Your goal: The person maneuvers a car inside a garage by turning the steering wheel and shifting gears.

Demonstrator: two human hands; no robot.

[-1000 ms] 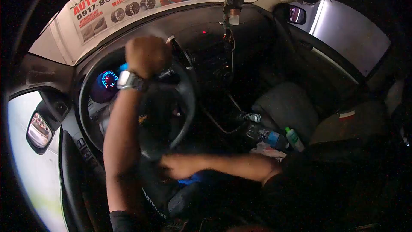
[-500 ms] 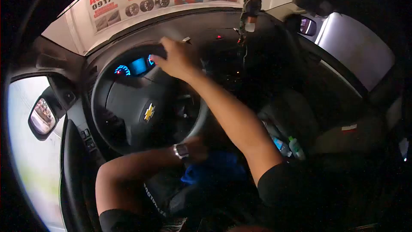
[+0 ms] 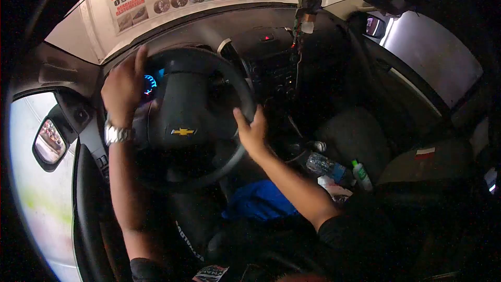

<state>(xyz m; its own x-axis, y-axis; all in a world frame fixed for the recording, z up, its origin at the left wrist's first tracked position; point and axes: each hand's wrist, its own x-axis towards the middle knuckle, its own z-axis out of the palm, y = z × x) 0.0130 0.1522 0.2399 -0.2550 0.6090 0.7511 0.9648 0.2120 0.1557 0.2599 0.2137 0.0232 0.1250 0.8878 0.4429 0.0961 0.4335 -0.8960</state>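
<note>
A black steering wheel (image 3: 183,104) with a gold bow-tie emblem (image 3: 183,132) fills the middle of the view. On the upper left of its rim lies my left hand (image 3: 123,87), a metal watch (image 3: 119,134) on its wrist, the fingers wrapped on the rim and the thumb raised. My right hand (image 3: 253,133) grips the rim at the right side, its thumb on the inner edge. Blue-lit gauges (image 3: 150,84) show behind the wheel, partly hidden by my left hand.
Ornaments (image 3: 308,18) hang below the mirror. A plastic bottle (image 3: 326,165) and a green-capped bottle (image 3: 361,175) lie beside the passenger seat (image 3: 352,130). Blue cloth (image 3: 263,201) is near my lap. The driver's door (image 3: 91,203) is at left.
My left hand has risen from low near my lap to the upper left rim. My right hand has come down from the top to the right side. The wheel has turned, its emblem now nearly level.
</note>
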